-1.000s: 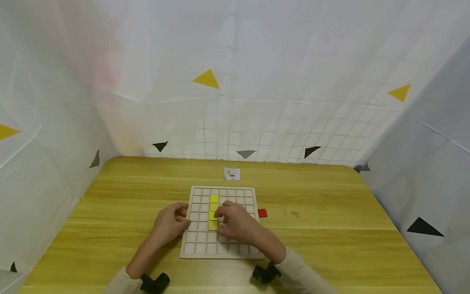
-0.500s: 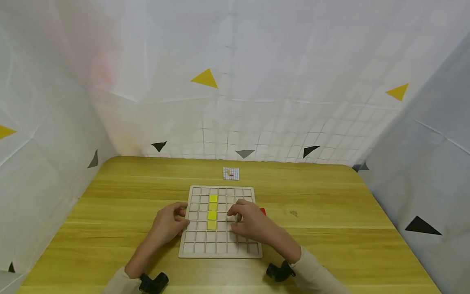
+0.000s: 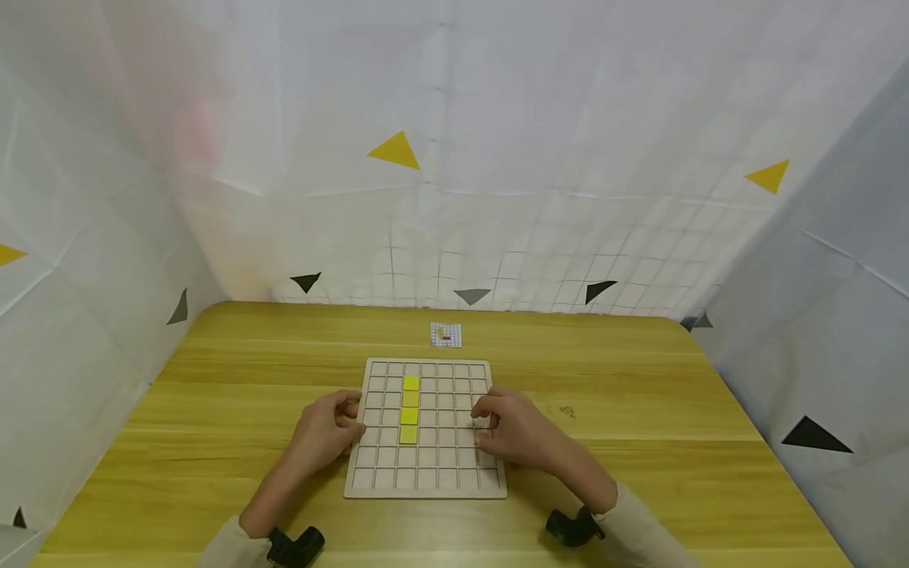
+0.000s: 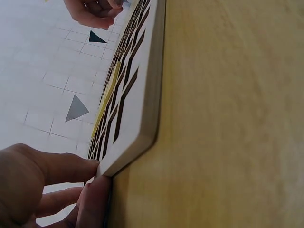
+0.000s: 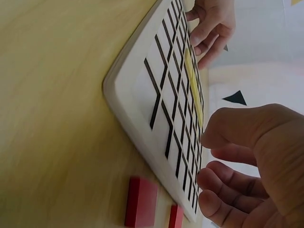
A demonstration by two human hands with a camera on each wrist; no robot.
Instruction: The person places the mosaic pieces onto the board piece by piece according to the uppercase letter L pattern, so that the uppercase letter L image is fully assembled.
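A pale wooden grid board (image 3: 428,491) lies on the table, with a column of several yellow tiles (image 3: 409,416) set in its cells left of centre. My left hand (image 3: 323,430) grips the board's left edge; the left wrist view has the thumb on top and a finger against the side. Over the right edge of the board hovers my right hand (image 3: 518,426), fingers loosely curved and holding nothing. Two red tiles (image 5: 141,202) show beside the board in the right wrist view, just below that hand's fingers. From the head view the right hand hides them.
Behind the board lies a small printed card (image 3: 446,335) bearing a grid with yellow and red marks. White sheeting (image 3: 497,95) encloses the wooden table (image 3: 625,379) at the back and sides. Each wrist wears a black camera (image 3: 574,527).
My right hand has moved right, from beside the yellow tiles to the board's right edge, and now covers the red tile in the head view. The left hand stays on the left edge.
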